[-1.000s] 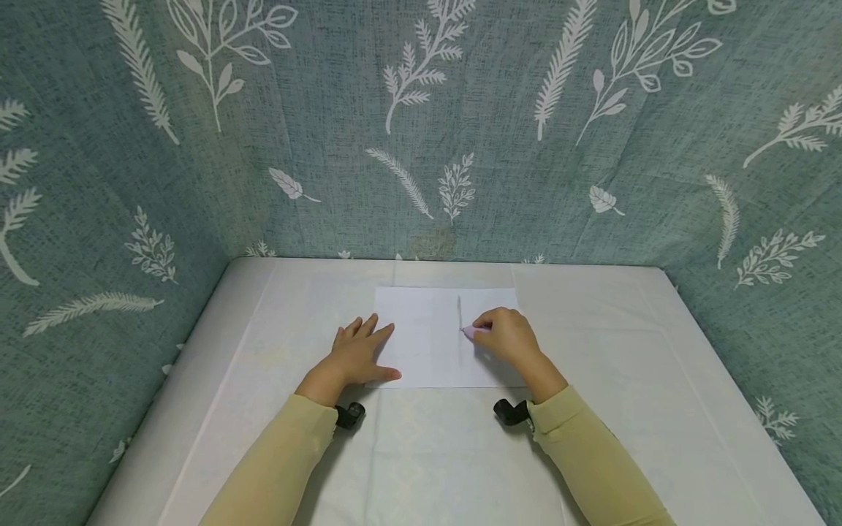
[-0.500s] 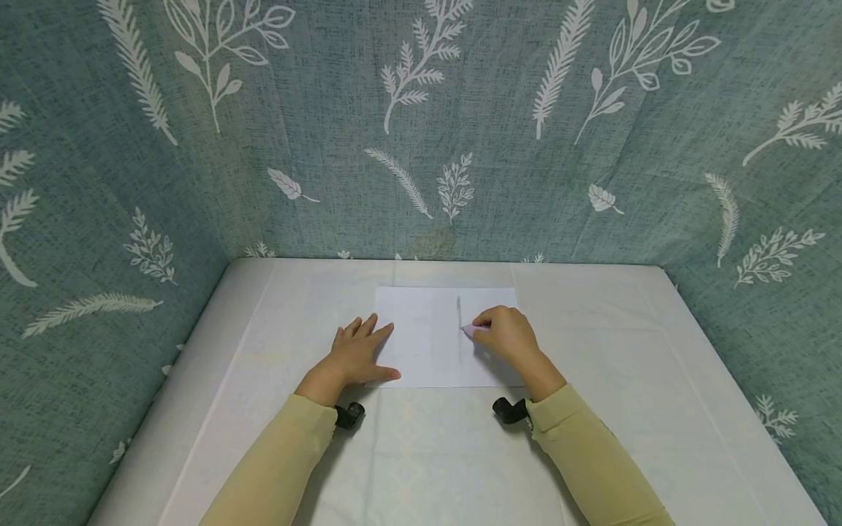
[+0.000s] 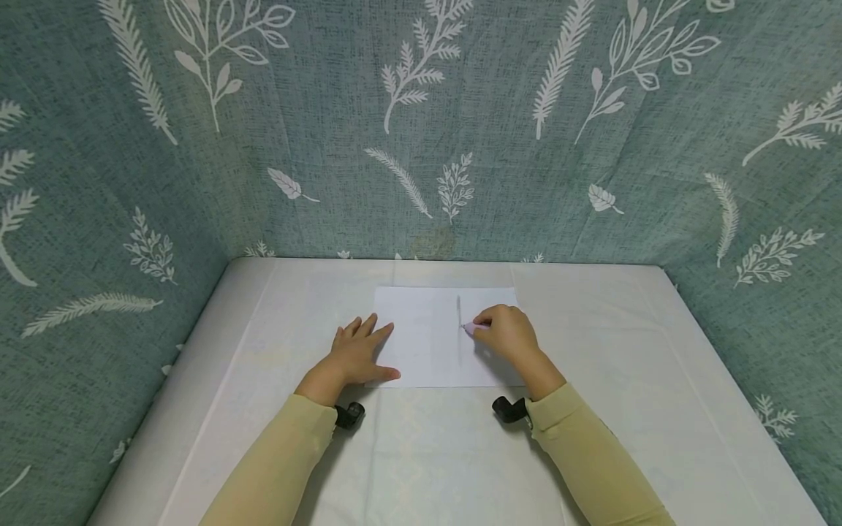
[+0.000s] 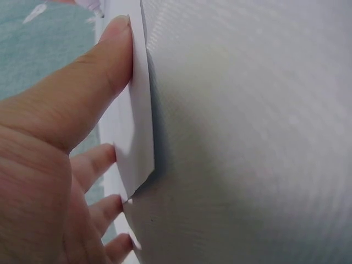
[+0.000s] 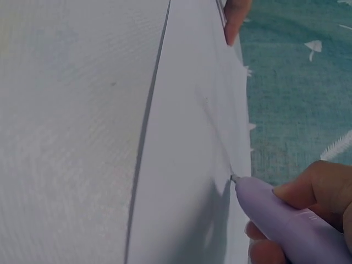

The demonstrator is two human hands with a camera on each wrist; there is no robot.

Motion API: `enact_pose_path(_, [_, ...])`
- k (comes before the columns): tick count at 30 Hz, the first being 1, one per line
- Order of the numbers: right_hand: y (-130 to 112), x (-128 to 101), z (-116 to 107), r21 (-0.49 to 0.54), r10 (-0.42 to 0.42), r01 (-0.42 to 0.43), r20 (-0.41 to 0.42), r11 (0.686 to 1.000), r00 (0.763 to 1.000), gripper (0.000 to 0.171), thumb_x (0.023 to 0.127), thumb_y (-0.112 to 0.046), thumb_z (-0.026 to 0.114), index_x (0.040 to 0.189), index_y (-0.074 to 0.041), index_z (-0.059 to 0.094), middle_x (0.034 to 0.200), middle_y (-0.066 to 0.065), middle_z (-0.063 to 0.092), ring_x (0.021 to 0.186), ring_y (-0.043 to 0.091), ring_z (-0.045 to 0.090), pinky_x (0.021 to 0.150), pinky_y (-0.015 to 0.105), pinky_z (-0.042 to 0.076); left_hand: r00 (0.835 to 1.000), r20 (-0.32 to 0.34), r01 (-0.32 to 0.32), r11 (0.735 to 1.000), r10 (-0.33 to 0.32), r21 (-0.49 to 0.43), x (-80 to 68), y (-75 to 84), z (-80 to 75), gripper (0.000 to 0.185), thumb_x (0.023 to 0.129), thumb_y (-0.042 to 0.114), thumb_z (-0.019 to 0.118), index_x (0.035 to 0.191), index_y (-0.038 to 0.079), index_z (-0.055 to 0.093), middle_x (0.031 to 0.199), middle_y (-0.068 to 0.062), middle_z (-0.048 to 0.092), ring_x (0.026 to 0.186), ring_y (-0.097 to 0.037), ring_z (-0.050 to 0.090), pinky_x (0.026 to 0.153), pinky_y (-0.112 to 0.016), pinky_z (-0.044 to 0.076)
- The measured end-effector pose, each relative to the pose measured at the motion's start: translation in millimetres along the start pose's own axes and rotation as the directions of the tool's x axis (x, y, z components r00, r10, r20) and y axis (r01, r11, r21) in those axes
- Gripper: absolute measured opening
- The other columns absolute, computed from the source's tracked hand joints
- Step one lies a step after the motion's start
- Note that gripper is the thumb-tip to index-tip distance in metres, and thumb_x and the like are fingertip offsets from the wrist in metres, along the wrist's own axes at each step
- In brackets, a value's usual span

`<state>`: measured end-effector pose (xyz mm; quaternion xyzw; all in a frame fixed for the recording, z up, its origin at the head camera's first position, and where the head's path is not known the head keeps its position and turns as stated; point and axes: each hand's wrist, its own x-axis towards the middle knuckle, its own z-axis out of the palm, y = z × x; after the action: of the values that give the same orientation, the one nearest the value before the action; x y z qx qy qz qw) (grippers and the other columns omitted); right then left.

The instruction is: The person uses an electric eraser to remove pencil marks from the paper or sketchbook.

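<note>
A white sheet of paper lies flat on the white table, with a faint grey vertical line drawn on it. My left hand lies flat with straight fingers on the sheet's left edge, its thumb pressing the paper. My right hand grips a lilac pen, whose tip touches the paper at the line. The pen tip shows in the head view just left of the fist.
Teal fabric walls with white leaf prints enclose the table at the back and both sides. Black wrist cameras sit under both yellow sleeves. Bare tabletop surrounds the sheet.
Almost nothing: the right hand with the pen has shifted a hair up along the line. The left hand stays put.
</note>
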<state>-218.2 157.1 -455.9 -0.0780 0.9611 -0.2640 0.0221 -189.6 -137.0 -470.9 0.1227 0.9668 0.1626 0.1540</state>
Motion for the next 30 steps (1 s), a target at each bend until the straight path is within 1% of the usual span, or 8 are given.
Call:
enact_pose_path(3, [-1.8,-0.2,-0.7,0.011,0.014,-0.013,-0.004,1.000,1.000,0.021,0.090,-0.028,0.075,0.101,-0.011,0.081,0.104,0.006,0.075,0.099,0.028,0.067,0.085,0.043,0.052,1.000,0.005,-0.003,1.000,0.003,0.008,0.0,-0.5,0.0,0.098,0.079,0.057,0.078,0.158,0.018,0.034,0.165,-0.020,0.014,0.150,-0.046,0.008,0.118,-0.065,0.004])
enact_pose_path(8, [-4.3,-0.9,-0.6,0.019,0.007,-0.007,0.024,1.000,1.000,0.021,0.089,-0.030,0.076,0.100,-0.012,0.081,0.104,0.005,0.075,0.098,0.027,0.067,0.084,0.043,0.053,1.000,0.004,-0.009,1.000,0.009,0.005,0.2,-1.4,0.1,0.098,0.080,0.057,0.078,0.158,0.018,0.034,0.165,-0.020,0.014,0.150,-0.046,0.008,0.117,-0.065,0.005])
enact_pose_path(16, [-5.2,0.9,0.0,-0.004,0.018,-0.018,-0.003,1.000,1.000,0.021,0.090,-0.027,0.075,0.101,-0.010,0.081,0.102,0.007,0.075,0.096,0.027,0.068,0.082,0.043,0.053,1.000,-0.002,-0.003,1.000,0.003,-0.001,0.2,-1.4,-0.6,0.098,0.080,0.057,0.078,0.158,0.018,0.034,0.165,-0.019,0.014,0.150,-0.046,0.008,0.118,-0.065,0.004])
enact_pose_path(22, [-8.1,1.0,0.0,-0.019,0.000,0.000,0.029,1.000,1.000,0.021,0.089,-0.031,0.076,0.099,-0.012,0.081,0.103,0.005,0.075,0.096,0.027,0.068,0.085,0.043,0.053,1.000,-0.002,0.003,1.000,-0.003,0.003,0.6,-1.2,-0.3,0.098,0.079,0.056,0.078,0.158,0.018,0.034,0.166,-0.019,0.014,0.151,-0.046,0.007,0.118,-0.064,0.004])
enact_pose_path(30, [-8.8,1.8,-0.4,-0.014,0.040,-0.040,-0.003,0.999,0.999,0.021,0.089,-0.027,0.076,0.102,-0.011,0.081,0.105,0.007,0.075,0.100,0.029,0.067,0.086,0.044,0.053,1.000,-0.001,0.004,1.000,-0.004,0.000,0.7,-1.5,0.5,0.098,0.079,0.056,0.079,0.158,0.018,0.035,0.166,-0.019,0.014,0.151,-0.046,0.007,0.118,-0.064,0.003])
